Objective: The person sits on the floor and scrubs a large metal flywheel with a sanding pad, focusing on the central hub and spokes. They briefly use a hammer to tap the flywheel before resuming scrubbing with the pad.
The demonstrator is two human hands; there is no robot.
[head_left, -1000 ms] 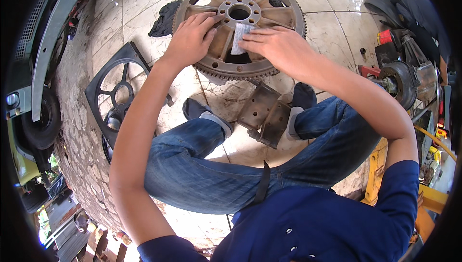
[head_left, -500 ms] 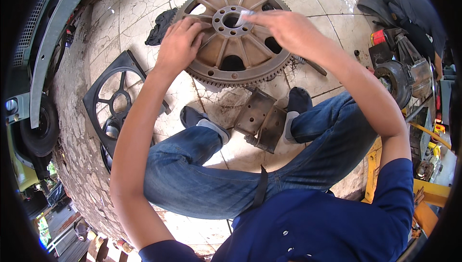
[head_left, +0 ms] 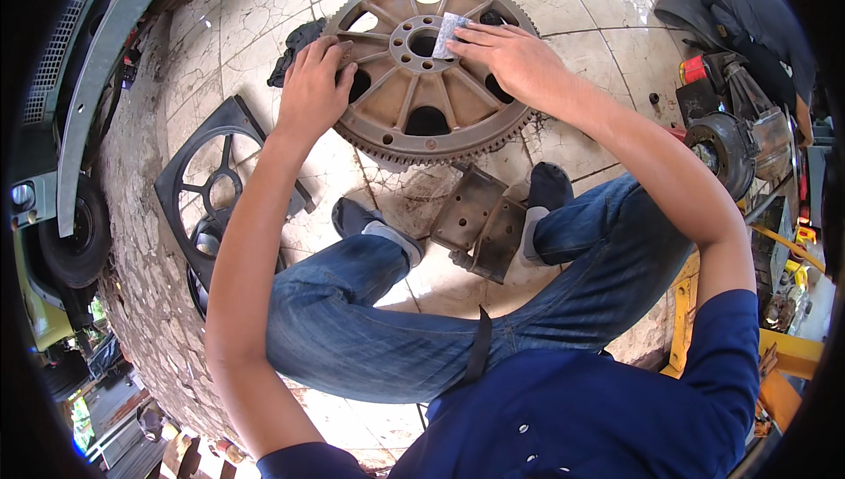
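one long grey metal beam (head_left: pixel 77 131) runs down the far left, just above a black rubber tyre (head_left: pixel 62 259). next comes a squarish black plastic frame (head_left: pixel 225 167) with a round, spoked opening, on cracked cream floor tiles (head_left: pixel 255 47). farther right, a crumpled black cloth (head_left: pixel 299 34) lies by the left edge of a big round brown-grey metal wheel (head_left: pixel 387 109) with a toothed rim. the left hand (head_left: pixel 317 87) rests on that edge, fingers slightly bent and near one another, thumb apart from them. the wheel lies beyond the person's feet; on the right part of its bolt-holed hub is a small flat pale-grey pad (head_left: pixel 450 34). nearer the person, a brown metal bracket (head_left: pixel 466 210) with holes sits between the feet. the right hand (head_left: pixel 515 61) reaches in from the right, fingers stretched, their tips on the pad; its thumb is hidden, so i cannot tell whether they pinch it. well to the right, a round dark metal drum (head_left: pixel 722 149) stands near a dark-clothed co-worker (head_left: pixel 761 25).
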